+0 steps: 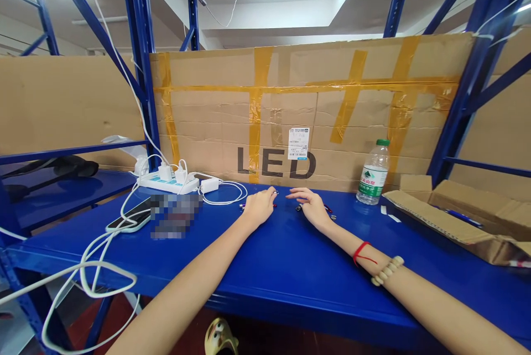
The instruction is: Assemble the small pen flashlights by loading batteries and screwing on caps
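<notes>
My left hand (259, 207) rests low over the blue tabletop with its fingers curled together. A small shiny metal piece (275, 193) shows at its fingertips, too small to name. Slim dark-red and metallic parts (243, 207) stick out from beneath this hand on its left side. To the right, my right hand (312, 207) hovers with fingers stretched towards the left hand, and I see nothing held in it. Other small red and metal parts (331, 212) lie beside and partly under it. The palms hide the rest of these parts.
A water bottle (373, 173) stands at the back right, near an open cardboard box (448, 222) containing a blue pen-like stick. At left are a power strip (168, 182), a phone (130, 217) and looping white cables (95, 264). A cardboard panel (207, 123) closes off the back.
</notes>
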Demonstrator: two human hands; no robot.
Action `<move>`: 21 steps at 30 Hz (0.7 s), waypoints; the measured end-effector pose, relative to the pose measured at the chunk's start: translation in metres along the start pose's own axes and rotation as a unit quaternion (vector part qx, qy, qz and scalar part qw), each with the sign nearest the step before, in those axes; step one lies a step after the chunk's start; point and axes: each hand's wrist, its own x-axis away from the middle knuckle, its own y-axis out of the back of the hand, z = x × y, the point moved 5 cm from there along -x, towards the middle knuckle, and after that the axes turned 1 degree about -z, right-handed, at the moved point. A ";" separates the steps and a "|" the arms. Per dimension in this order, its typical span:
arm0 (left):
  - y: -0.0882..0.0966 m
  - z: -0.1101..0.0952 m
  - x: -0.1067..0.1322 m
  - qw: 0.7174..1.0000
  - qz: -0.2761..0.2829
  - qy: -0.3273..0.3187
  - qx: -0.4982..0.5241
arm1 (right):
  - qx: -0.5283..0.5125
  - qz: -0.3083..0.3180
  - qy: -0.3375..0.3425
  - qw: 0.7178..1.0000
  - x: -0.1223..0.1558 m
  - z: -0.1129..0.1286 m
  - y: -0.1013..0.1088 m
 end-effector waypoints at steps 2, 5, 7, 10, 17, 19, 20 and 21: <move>-0.001 0.000 0.000 1.000 0.002 -0.003 0.000 | -0.004 0.005 -0.002 1.000 0.000 0.000 -0.001; -0.002 -0.001 0.000 1.000 0.007 -0.007 0.001 | -0.013 0.015 -0.012 1.000 0.001 0.000 -0.003; -0.002 -0.002 0.000 1.000 0.010 -0.005 0.002 | -0.023 0.020 -0.025 0.999 0.001 0.001 -0.004; -0.001 -0.002 0.001 1.000 0.012 -0.003 0.004 | -0.037 0.023 -0.039 0.998 0.003 0.004 -0.004; -0.002 -0.002 0.000 1.000 0.013 -0.007 0.009 | -0.038 0.025 -0.052 0.998 0.005 0.013 -0.004; -0.002 -0.002 0.000 1.000 0.011 -0.009 0.009 | -0.043 0.028 -0.068 0.996 0.006 0.013 -0.005; -0.002 -0.002 0.000 1.000 0.010 -0.010 0.009 | -0.048 0.028 -0.077 0.995 0.006 0.012 -0.005; -0.002 -0.002 0.000 1.000 0.010 -0.010 0.010 | -0.053 0.026 -0.087 0.994 0.006 0.011 -0.006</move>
